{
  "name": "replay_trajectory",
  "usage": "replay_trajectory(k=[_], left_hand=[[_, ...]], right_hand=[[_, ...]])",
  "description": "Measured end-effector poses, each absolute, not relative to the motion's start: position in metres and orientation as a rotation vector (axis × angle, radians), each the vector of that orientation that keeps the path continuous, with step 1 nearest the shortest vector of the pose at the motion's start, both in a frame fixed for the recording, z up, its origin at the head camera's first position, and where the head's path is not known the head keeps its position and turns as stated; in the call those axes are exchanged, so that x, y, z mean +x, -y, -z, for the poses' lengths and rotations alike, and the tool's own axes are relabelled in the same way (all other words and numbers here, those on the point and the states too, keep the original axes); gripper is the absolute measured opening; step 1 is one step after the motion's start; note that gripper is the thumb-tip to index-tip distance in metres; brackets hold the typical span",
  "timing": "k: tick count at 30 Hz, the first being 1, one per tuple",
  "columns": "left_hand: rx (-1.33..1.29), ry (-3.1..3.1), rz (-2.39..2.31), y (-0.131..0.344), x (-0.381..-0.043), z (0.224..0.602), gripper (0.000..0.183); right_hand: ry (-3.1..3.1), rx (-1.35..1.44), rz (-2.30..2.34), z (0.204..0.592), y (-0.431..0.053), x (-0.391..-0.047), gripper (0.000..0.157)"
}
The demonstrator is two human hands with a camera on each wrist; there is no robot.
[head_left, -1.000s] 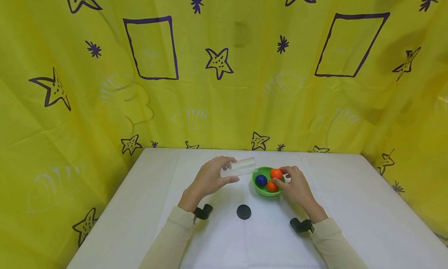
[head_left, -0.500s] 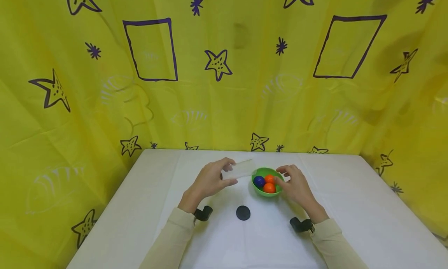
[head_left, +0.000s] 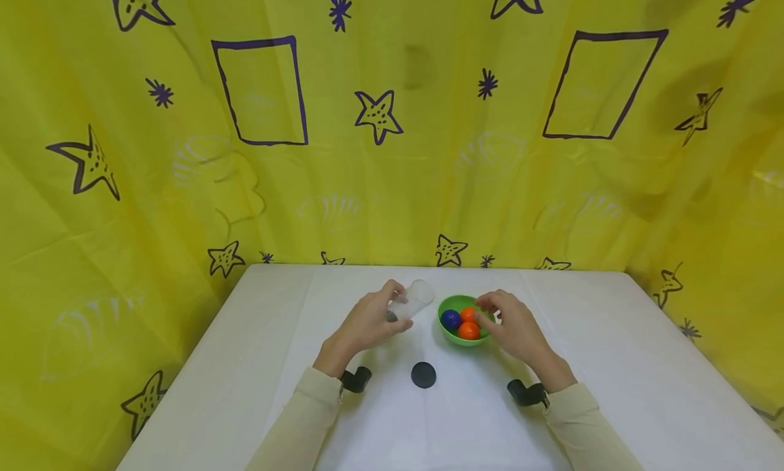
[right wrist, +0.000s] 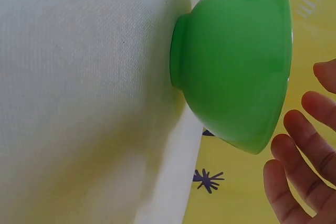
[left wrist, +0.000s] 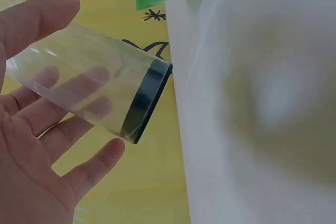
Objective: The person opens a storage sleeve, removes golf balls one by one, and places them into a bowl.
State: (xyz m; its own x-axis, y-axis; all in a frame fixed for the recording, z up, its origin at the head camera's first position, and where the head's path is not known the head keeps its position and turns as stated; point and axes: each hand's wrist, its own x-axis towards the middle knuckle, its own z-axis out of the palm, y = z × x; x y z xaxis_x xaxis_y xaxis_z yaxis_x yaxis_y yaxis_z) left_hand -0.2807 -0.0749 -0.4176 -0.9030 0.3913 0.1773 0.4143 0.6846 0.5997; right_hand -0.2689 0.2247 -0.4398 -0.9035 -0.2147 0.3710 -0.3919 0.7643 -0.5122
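Note:
My left hand (head_left: 365, 322) grips a clear plastic cylinder (left wrist: 100, 72) between thumb and fingers. A dark cap (left wrist: 148, 100) closes one end, and the open end tilts up and away in the head view. To its right, a green bowl (right wrist: 236, 61) stands on the table. Inside lie a blue ball (head_left: 451, 319) and two orange balls, the front orange ball (head_left: 469, 331) and the rear orange ball (head_left: 468, 314). My right hand (head_left: 513, 326) hovers at the bowl's right rim, its fingers loosely bent around nothing.
A flat black disc (head_left: 423, 375) lies on the white table (head_left: 465, 423) in front of the bowl, between my forearms. Behind the table hangs a yellow curtain (head_left: 392, 185) with drawn stars. Each wrist carries a black camera.
An orange ball that was at my right fingertips now rests lower in the bowl, the fingers off it. The cylinder has swung away from the bowl, its open end turning upward.

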Motion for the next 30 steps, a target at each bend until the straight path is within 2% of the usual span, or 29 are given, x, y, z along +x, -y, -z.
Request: replay_trajectory(k=[7, 16, 23, 30], left_hand=[[-0.658, 2.835, 1.045, 0.074, -0.285, 0.428, 0.056], [-0.665, 2.795, 1.12, 0.075, -0.29, 0.439, 0.045], [-0.633, 2.827, 1.203, 0.075, -0.291, 0.442, 0.053], [-0.598, 2.851, 1.241, 0.076, -0.293, 0.446, 0.052]], right_hand=[[2.686, 0.455, -0.802, 0.439, -0.233, -0.269, 0.024], [2.706, 0.393, -0.775, 0.434, -0.25, -0.271, 0.029], [2.676, 0.404, -0.765, 0.431, -0.258, -0.272, 0.029], [2.67, 0.381, -0.775, 0.43, -0.264, -0.272, 0.029]])
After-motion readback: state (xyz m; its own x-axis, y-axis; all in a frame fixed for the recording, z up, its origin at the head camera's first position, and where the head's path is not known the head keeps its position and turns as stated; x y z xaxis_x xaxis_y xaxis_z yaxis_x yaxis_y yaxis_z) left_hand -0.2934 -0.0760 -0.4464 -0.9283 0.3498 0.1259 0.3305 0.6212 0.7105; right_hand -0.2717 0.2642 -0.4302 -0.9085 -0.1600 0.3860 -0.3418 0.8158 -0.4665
